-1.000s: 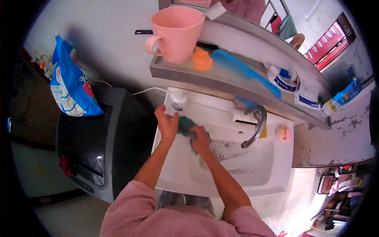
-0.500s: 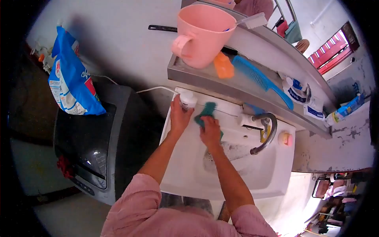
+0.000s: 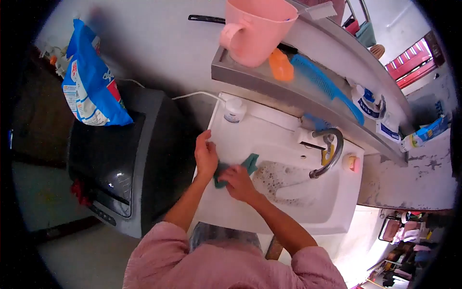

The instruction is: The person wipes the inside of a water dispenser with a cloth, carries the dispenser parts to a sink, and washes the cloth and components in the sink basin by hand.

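My right hand (image 3: 239, 184) presses a dark green scouring pad (image 3: 251, 163) onto the left rim of the white sink (image 3: 269, 124), fingers bent over it. Parts of the pad show on both sides of the hand. Just left of it, my left hand (image 3: 206, 158) hovers by the sink's left edge, fingers loosely apart and holding nothing. A small white jar (image 3: 234, 111) with a label stands on the sink's back left corner. Foamy water (image 3: 280, 180) lies in the basin beside my right hand.
A curved faucet (image 3: 332, 154) rises at the sink's back, with a soap piece (image 3: 353, 163) to its right. The shelf (image 3: 269, 84) above carries a pink mug (image 3: 260, 33), a blue comb (image 3: 329, 89) and tubes. A blue bag (image 3: 94, 82) sits on the dark washing machine (image 3: 103, 164).
My left hand has let go of the white jar and come down toward me. My right hand has drawn the scouring pad from the back rim to the left rim.
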A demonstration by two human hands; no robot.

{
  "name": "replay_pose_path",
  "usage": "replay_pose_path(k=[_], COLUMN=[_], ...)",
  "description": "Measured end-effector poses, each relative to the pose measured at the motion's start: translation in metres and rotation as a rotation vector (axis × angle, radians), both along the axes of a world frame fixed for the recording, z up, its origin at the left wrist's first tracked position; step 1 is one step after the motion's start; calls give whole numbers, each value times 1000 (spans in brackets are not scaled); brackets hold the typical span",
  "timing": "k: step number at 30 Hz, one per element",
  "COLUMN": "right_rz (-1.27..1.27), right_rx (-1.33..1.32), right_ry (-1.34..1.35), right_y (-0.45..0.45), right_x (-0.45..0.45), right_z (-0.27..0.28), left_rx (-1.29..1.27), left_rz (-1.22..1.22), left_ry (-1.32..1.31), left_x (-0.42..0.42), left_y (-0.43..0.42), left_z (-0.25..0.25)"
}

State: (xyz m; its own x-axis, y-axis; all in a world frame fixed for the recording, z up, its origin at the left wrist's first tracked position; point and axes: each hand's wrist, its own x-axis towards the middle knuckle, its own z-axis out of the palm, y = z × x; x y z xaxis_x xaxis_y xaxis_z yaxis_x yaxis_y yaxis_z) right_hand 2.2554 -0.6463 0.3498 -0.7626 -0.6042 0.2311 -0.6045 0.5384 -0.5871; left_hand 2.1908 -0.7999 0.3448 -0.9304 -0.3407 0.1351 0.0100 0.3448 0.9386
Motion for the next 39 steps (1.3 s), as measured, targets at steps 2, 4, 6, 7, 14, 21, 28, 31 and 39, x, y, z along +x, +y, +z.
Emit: replay_pose_path(k=[2,4,6,7,14,21,28,31,39], right_rz=[123,234,324,275,-529,-701,-297,-341,-382], right_rx=[-85,-132,-143,-220,-627,338,598,276,-274], right_ry=[-76,-177,-312,-360,-659,-138,-285,-486,-580], right_y=[16,37,64,81,173,195,166,190,256], right_x=[30,53,76,86,69,51,86,81,30], right_z=[-1,-2,-8,-18,-26,-58,-79,-74,54], left_rx=[41,62,68,138,125,18,-95,-274,-144], left_rz=[-16,-6,-27,-6,-76,-197,-317,-417,-454], left_ry=[-45,-11,-16,-25,-46,-84,-119,-120,-85], left_x=[23,38,58,65,116,145,160,156,110], left_y=[-7,-10,-14,-12,30,101,122,130,185], left_z=[6,-2,-14,-17,-10,-6,-7,-15,-59])
